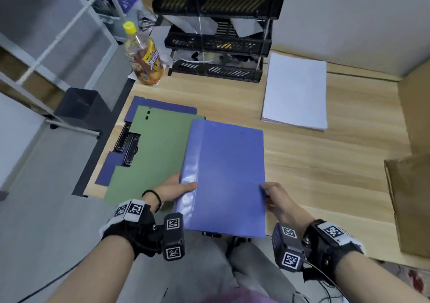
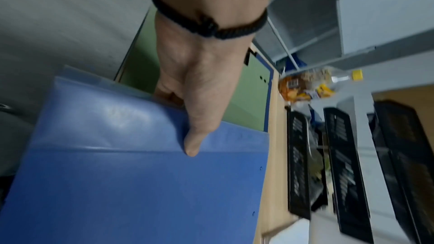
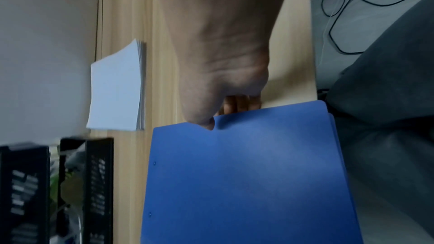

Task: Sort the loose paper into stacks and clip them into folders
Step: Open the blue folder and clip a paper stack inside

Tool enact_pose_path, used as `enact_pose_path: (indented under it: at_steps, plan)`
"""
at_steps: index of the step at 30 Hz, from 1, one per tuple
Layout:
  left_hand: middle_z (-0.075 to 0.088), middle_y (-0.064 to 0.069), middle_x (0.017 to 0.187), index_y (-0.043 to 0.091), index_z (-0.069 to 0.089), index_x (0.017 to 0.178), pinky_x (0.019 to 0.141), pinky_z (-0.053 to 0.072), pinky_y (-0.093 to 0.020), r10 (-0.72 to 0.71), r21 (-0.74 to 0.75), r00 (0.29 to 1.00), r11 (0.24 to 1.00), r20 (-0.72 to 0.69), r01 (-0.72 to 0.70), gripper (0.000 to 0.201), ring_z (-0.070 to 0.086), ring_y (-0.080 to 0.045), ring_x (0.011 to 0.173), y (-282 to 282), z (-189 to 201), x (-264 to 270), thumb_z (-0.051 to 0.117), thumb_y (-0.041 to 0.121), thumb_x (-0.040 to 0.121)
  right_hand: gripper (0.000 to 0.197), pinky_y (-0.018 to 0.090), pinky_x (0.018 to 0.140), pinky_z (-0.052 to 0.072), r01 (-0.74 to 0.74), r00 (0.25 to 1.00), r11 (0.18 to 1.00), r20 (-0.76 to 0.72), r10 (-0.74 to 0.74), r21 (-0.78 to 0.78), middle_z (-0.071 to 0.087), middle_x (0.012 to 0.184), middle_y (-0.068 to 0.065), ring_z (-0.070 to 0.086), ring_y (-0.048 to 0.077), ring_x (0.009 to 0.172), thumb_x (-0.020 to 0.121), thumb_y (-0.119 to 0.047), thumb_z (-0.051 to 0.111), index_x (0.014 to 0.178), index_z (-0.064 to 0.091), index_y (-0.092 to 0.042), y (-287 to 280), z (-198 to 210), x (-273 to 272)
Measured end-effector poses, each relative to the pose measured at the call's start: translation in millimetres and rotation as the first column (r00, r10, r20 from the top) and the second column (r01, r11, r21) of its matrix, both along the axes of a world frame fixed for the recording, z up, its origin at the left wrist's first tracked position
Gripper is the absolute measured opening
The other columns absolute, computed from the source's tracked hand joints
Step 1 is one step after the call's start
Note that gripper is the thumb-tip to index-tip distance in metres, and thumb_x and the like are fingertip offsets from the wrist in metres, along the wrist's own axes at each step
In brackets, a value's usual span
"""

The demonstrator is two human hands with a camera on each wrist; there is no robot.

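Observation:
I hold a closed blue folder over the desk's near edge, partly past it. My left hand grips its left spine edge, thumb on top and fingers beneath. My right hand pinches its right edge the same way. A green folder lies open on another blue folder at the left, each with a black clip. A stack of white paper lies at the back right.
A black three-tier letter tray stands at the back, with a yellow-capped drink bottle to its left. Brown cardboard lies at the desk's right edge. A dark bin stands on the floor to the left.

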State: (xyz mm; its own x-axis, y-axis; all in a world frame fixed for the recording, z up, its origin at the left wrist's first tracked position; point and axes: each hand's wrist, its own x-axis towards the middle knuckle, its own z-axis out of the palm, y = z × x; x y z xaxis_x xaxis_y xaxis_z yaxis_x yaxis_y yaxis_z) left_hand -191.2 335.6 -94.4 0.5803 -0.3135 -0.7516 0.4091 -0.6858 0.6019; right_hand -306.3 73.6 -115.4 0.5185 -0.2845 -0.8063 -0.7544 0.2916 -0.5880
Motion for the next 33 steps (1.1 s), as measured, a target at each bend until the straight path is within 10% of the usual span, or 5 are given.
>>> enact_pose_path:
  at_steps: [10, 17, 24, 29, 33]
  plan:
    - [0.064, -0.002, 0.095, 0.015, 0.057, 0.091, 0.061, 0.047, -0.021, -0.374, 0.114, 0.927, 0.921, -0.018, 0.373, 0.013, 0.059, -0.016, 0.08, -105, 8, -33, 0.057, 0.027, 0.094, 0.023, 0.026, 0.05, 0.031, 0.249, 0.961, 0.969, 0.125, -0.248, 0.006, 0.054, 0.069, 0.002, 0.048, 0.016, 0.057, 0.096, -0.006, 0.042, 0.076, 0.046, -0.018, -85, 34, -92]
    - [0.04, 0.013, 0.131, 0.012, 0.043, 0.137, 0.09, 0.032, -0.012, -0.458, -0.012, 0.878, 0.886, 0.14, 0.464, 0.039, 0.042, -0.005, 0.113, -131, 62, -40, 0.048, 0.023, 0.099, 0.013, 0.016, 0.046, 0.041, 0.001, 0.916, 0.987, 0.397, -0.066, 0.162, 0.058, 0.075, -0.007, 0.053, 0.006, 0.052, 0.097, -0.017, 0.046, 0.087, 0.052, -0.023, -82, 106, -74]
    - [0.043, 0.019, 0.138, 0.037, 0.037, 0.14, 0.103, 0.043, -0.038, -0.3, -0.206, 0.948, 0.926, 0.111, 0.317, 0.075, 0.045, -0.008, 0.126, -116, 129, -12, 0.046, 0.077, 0.076, 0.041, 0.036, 0.106, 0.042, -0.351, 0.815, 0.927, 0.531, 0.235, 0.129, 0.063, 0.129, -0.003, 0.061, 0.02, 0.114, 0.091, -0.044, 0.05, 0.126, 0.056, -0.021, -28, 135, -6]
    - [0.059, 0.011, 0.103, 0.029, 0.047, 0.126, 0.056, 0.051, -0.018, -0.152, -0.22, 0.966, 0.955, 0.21, 0.198, 0.034, 0.06, 0.003, 0.065, -65, 142, 15, 0.054, 0.022, 0.094, 0.033, 0.037, 0.11, 0.034, -0.493, 0.777, 0.867, 0.486, 0.401, 0.073, 0.061, 0.131, -0.009, 0.049, 0.011, 0.129, 0.097, -0.041, 0.048, 0.127, 0.058, -0.03, 20, 127, 33]
    - [0.069, 0.004, 0.104, 0.029, 0.054, 0.122, 0.065, 0.05, -0.03, -0.004, -0.149, 0.965, 0.988, 0.263, 0.045, 0.045, 0.065, -0.018, 0.082, -10, 129, 41, 0.044, -0.001, 0.09, 0.027, 0.038, 0.109, 0.037, -0.457, 0.832, 0.889, 0.36, 0.422, 0.014, 0.062, 0.129, -0.007, 0.05, 0.011, 0.127, 0.098, -0.033, 0.049, 0.121, 0.062, -0.029, 33, 102, 42]
